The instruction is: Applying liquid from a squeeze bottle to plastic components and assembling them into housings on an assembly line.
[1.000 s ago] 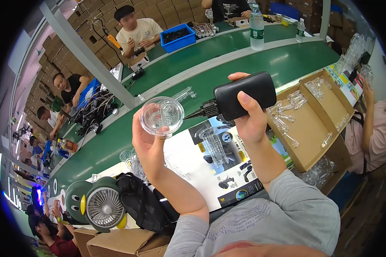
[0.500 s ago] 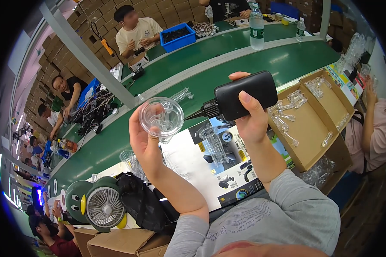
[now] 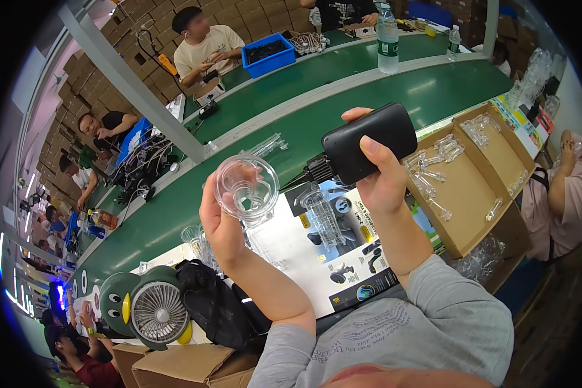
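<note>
My left hand (image 3: 222, 231) grips a clear round plastic cup-shaped part (image 3: 247, 189), its wide rim facing me. My right hand (image 3: 387, 181) is wrapped around a flat black squeeze bottle (image 3: 365, 145), thumb on the near side. The bottle's ribbed cap and thin tapered nozzle (image 3: 299, 179) point left, with the tip at the clear part's right edge; whether they touch I cannot tell. Below the hands, a long clear plastic piece (image 3: 323, 220) lies on a printed sheet (image 3: 297, 262). More clear parts (image 3: 194, 238) sit behind my left forearm.
A divided cardboard tray (image 3: 462, 223) with several clear parts stands at right. Beyond runs a green conveyor belt (image 3: 323, 123), with a water bottle (image 3: 387, 48) on its edge. A penguin-shaped fan (image 3: 158, 313) and black bag (image 3: 213, 304) are near left. Co-workers sit around.
The clear part has turned slightly in my left hand and moved a little right and down. The black bottle has shifted only slightly.
</note>
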The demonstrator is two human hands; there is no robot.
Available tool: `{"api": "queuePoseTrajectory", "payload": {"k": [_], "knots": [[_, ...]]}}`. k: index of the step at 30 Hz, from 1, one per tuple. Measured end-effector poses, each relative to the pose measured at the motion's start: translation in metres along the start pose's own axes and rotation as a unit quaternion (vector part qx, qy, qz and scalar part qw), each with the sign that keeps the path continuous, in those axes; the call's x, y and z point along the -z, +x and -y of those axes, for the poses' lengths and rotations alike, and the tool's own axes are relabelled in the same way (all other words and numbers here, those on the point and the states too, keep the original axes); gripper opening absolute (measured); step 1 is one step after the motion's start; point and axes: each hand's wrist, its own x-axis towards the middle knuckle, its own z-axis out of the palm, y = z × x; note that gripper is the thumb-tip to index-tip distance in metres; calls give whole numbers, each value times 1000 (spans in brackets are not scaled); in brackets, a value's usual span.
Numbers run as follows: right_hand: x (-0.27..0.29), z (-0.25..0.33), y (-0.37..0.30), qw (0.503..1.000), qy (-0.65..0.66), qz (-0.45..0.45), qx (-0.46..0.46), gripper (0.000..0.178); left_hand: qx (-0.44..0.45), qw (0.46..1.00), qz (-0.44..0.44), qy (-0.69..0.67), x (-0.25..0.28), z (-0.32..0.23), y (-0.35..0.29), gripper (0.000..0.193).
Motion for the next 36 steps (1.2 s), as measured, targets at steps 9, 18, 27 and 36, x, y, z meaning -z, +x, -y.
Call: {"api": "queuePoseTrajectory", "payload": {"k": [9, 18, 27, 36], "knots": [[-1, 0, 0, 1000, 10, -3, 10, 41, 7, 999, 35, -28, 0, -7, -1, 42], [1, 4, 0, 1000, 8, 16, -19, 40, 33, 996, 51, -71, 6, -6, -9, 45], [4, 5, 2, 999, 8, 27, -17, 41, 110, 977, 69, -169, 1, -11, -14, 54], [5, 5, 4, 997, -2, 56, -44, 42, 138, 965, 125, -183, 9, -10, -18, 52]]}}
